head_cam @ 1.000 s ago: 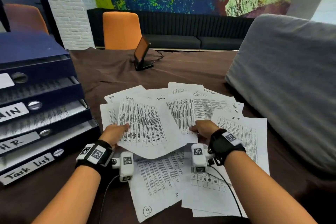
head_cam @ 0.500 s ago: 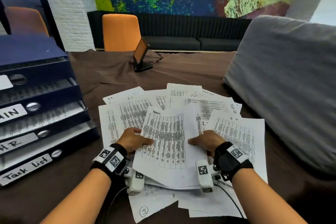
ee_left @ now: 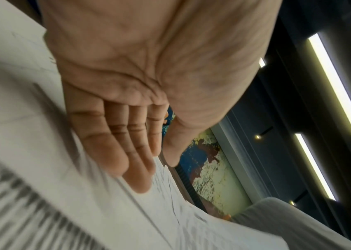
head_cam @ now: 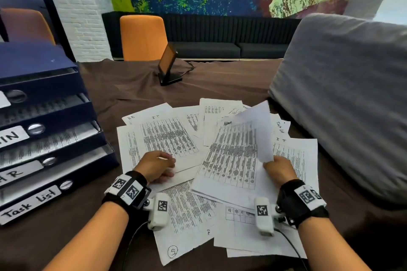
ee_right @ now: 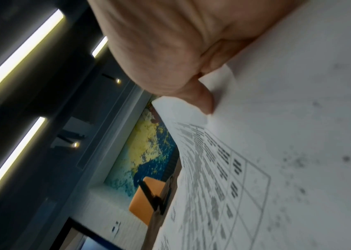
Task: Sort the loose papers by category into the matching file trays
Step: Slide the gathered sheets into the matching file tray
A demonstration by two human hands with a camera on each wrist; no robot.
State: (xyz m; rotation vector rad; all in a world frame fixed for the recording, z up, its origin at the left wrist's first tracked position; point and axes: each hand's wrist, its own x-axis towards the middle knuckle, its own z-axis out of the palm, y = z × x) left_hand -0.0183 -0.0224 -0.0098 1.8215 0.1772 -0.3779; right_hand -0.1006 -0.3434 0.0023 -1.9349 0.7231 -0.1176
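Loose printed papers [head_cam: 167,136] lie fanned out on the brown tablecloth, some headed "IT", "HR" and "Task list". My right hand [head_cam: 278,169] pinches the right edge of one printed sheet [head_cam: 233,156], which curls upward; in the right wrist view the thumb [ee_right: 204,99] presses on that sheet [ee_right: 277,135]. My left hand [head_cam: 157,166] rests on the spread papers with straight fingers [ee_left: 114,152] touching a sheet [ee_left: 42,169]. The blue stacked file trays [head_cam: 44,130] stand at the left, with labels reading "HR" and "Task list" [head_cam: 30,203].
A large grey cushion [head_cam: 343,94] rises on the right side of the table. A small black stand with a tilted screen [head_cam: 168,66] sits at the far middle. Orange chairs [head_cam: 143,37] stand behind the table, before a black sofa and a painted wall.
The sheet that both hands held in the middle has gone right, now in my right hand alone and curling up. My left hand has let go and rests on the pile.
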